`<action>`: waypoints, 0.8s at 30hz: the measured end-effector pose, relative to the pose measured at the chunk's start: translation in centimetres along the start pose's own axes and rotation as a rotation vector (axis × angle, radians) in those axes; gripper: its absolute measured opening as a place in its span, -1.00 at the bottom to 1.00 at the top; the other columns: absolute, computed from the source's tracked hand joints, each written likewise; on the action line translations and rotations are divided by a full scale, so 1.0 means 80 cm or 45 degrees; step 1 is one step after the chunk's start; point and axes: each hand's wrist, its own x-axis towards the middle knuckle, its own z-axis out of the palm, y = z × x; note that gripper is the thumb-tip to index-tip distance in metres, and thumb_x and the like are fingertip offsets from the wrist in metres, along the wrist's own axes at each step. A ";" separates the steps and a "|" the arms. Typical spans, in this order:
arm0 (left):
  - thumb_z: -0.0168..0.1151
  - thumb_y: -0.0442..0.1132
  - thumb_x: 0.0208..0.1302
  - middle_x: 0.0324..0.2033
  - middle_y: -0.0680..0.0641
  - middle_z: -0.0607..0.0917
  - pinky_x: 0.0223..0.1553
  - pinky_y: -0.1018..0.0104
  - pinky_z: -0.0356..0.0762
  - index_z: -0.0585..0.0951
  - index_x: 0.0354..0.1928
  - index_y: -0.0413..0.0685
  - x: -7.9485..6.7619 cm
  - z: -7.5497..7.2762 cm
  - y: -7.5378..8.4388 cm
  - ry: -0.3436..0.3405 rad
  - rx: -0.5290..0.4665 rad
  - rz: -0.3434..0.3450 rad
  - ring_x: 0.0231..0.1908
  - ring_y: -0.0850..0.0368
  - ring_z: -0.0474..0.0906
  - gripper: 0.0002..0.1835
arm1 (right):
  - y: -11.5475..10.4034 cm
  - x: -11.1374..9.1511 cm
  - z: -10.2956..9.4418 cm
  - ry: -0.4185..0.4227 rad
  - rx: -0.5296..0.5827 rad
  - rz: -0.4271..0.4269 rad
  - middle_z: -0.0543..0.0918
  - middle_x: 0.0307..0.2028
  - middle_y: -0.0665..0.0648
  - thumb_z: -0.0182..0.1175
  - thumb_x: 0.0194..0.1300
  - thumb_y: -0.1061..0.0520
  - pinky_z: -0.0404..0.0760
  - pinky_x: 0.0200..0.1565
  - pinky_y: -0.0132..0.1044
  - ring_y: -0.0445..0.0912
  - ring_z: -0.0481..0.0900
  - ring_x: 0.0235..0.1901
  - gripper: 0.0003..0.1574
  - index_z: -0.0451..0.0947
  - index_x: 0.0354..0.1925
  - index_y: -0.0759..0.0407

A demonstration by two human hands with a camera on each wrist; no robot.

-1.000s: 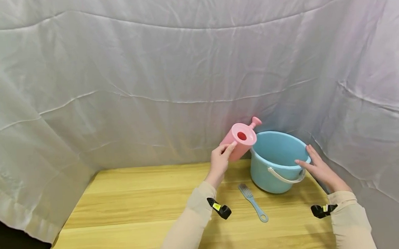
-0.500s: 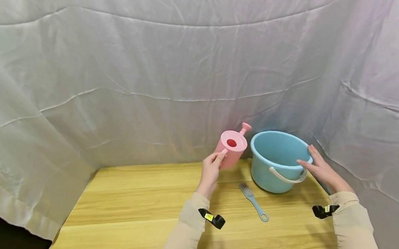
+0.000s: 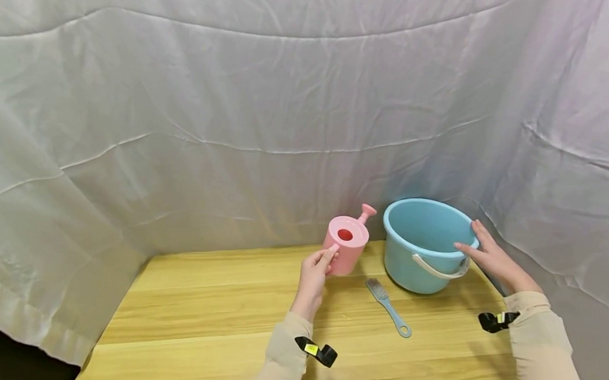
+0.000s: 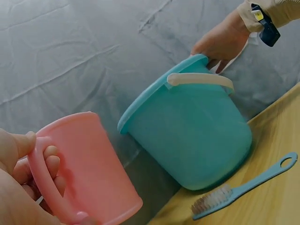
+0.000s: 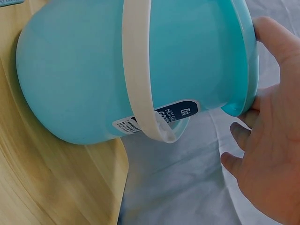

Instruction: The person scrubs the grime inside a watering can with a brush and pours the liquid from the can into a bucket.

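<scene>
A small pink watering can (image 3: 345, 251) with a round top opening and a short spout is in my left hand (image 3: 311, 278). That hand's fingers curl around the can's handle (image 4: 46, 176), the thumb on top. Whether the can's base touches the table is unclear. To its right a light-blue bucket (image 3: 417, 270) stands upright, its white handle (image 3: 438, 269) hanging down at the front. My right hand (image 3: 496, 260) rests on the bucket's right rim with fingers spread. In the right wrist view, its thumb (image 5: 274, 35) touches the rim and the lower fingers stand partly off it.
A blue-handled brush (image 3: 388, 309) lies on the wooden table (image 3: 197, 316) in front of the bucket, bristles up. Grey cloth (image 3: 279, 99) hangs behind the table and along both sides. The bucket stands near the table's right edge.
My left hand has moved the watering can left and down, away from the bucket's rim, and the can is more upright. My right hand stays on the rim.
</scene>
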 end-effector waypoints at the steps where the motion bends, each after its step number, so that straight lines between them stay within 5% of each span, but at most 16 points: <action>1: 0.32 -0.03 0.25 -0.42 0.12 0.63 -0.14 0.24 0.51 0.68 -0.23 -0.24 -0.001 -0.002 -0.002 0.000 -0.007 -0.013 -0.34 0.23 0.44 -0.65 | 0.000 0.000 0.000 0.000 0.001 0.000 -0.69 0.47 0.10 0.00 0.45 -0.22 -0.29 0.24 0.56 0.30 -0.69 0.44 0.14 -0.65 0.47 -0.03; 18: 0.32 0.04 0.24 -0.44 0.14 0.62 -0.23 0.34 0.52 0.69 -0.19 -0.18 -0.022 -0.033 -0.035 0.046 -0.025 -0.137 -0.46 0.26 0.41 -0.62 | -0.008 -0.005 0.000 0.000 -0.003 -0.015 -0.68 0.47 0.12 -0.01 0.44 -0.23 -0.37 0.24 0.56 0.28 -0.72 0.43 0.15 -0.63 0.47 0.02; 24: 0.30 0.03 0.26 -0.45 0.15 0.60 -0.22 0.31 0.51 0.68 -0.20 -0.17 -0.026 -0.042 -0.043 0.060 -0.018 -0.172 -0.47 0.27 0.40 -0.63 | -0.008 -0.003 -0.002 0.014 -0.105 -0.027 -0.63 0.48 0.20 -0.02 0.44 -0.24 -0.43 0.27 0.51 0.29 -0.69 0.45 0.16 -0.60 0.48 0.13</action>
